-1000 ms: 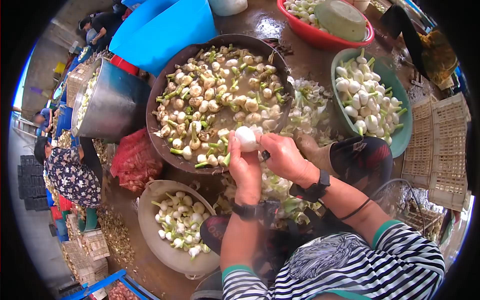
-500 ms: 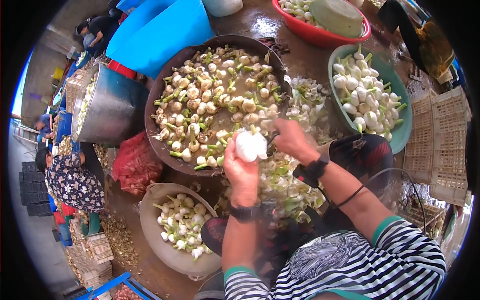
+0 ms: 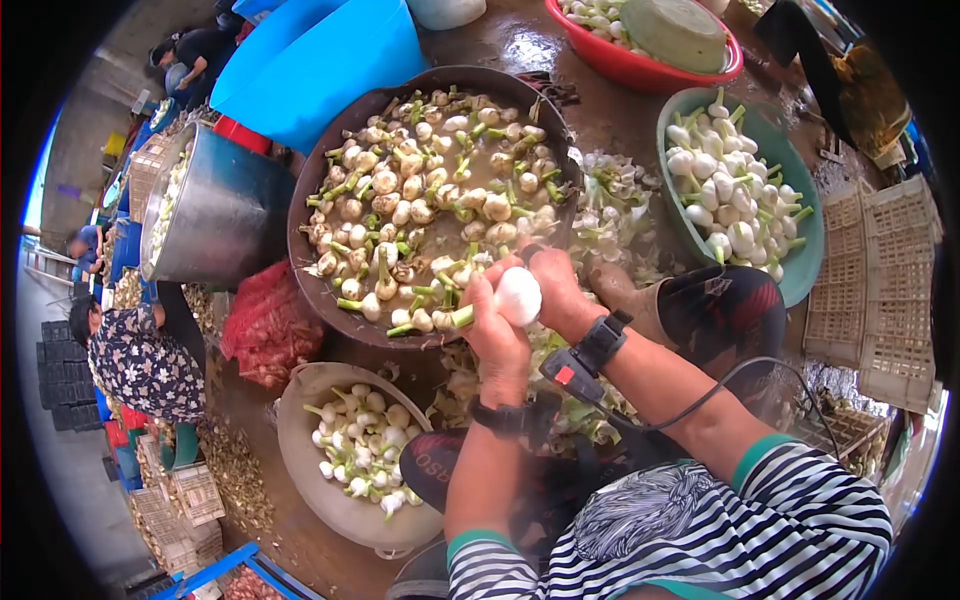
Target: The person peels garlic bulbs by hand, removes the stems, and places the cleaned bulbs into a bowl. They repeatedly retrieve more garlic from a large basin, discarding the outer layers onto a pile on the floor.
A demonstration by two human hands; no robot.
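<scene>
My left hand (image 3: 497, 335) is closed around a peeled white garlic bulb (image 3: 519, 297), whose green stem (image 3: 462, 316) sticks out to the left. Against the bulb's right side, my right hand (image 3: 557, 287) is curled shut; whatever its fingers hold is mostly hidden, with only a dark bit showing. Both hands are over the near rim of a wide dark basin (image 3: 305, 285) of murky water and unpeeled garlic bulbs (image 3: 388, 183). Stripped garlic skins (image 3: 610, 205) lie in a heap beneath and beyond my right hand.
A grey basin (image 3: 300, 465) at lower left and a green basin (image 3: 805, 255) at right hold peeled bulbs. A red basin (image 3: 650, 78), blue tub (image 3: 330, 70), metal pot (image 3: 225, 225) and red mesh sack (image 3: 268, 330) stand around. Other people (image 3: 145, 360) are at left.
My right hand has come in against the bulb from the right. The bulb has turned in my left hand, so its green stem now points left and loose skin no longer shows on it.
</scene>
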